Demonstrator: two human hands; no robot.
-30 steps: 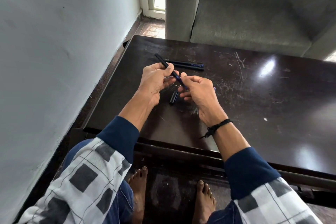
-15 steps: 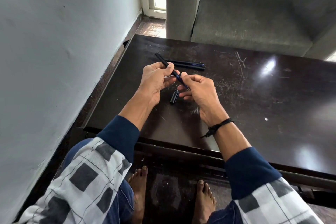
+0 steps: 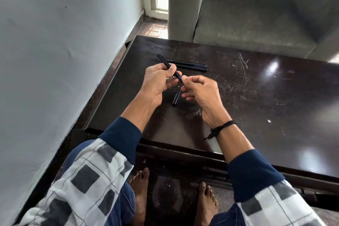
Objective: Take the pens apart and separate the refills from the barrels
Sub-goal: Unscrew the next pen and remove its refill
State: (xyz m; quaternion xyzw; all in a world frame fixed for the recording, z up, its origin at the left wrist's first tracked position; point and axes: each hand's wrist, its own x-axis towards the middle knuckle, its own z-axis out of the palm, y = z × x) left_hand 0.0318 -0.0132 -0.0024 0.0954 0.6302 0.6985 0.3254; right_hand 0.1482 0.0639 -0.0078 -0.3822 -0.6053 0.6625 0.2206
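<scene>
Gripping a black pen [image 3: 169, 66] between thumb and curled fingers, the left hand [image 3: 157, 82] holds it slanting up and away to the left, above the table [image 3: 256, 106]. The right hand [image 3: 200, 93] meets the pen's near end, thumb and forefinger pinched on a small blue tip there; its other fingers are loosely curled and hold nothing that can be seen. Whether the tip is the refill or part of the barrel cannot be told.

One short black cap [image 3: 176, 98] lies on the table just below and between the two hands, touching neither. Two more pens [image 3: 190, 66] lie side by side beyond the hands, pressed close together and running left to right; the far one shows a blue band. That makes three pens and one loose cap in view.

All of this sits in the table's left part, near its left edge, with a wall [image 3: 64, 42] close beside that edge. To the right the dark, scratched top is bare for a long stretch. A grey sofa [image 3: 256, 14] stands against the far edge, and the near edge runs under the forearms.
</scene>
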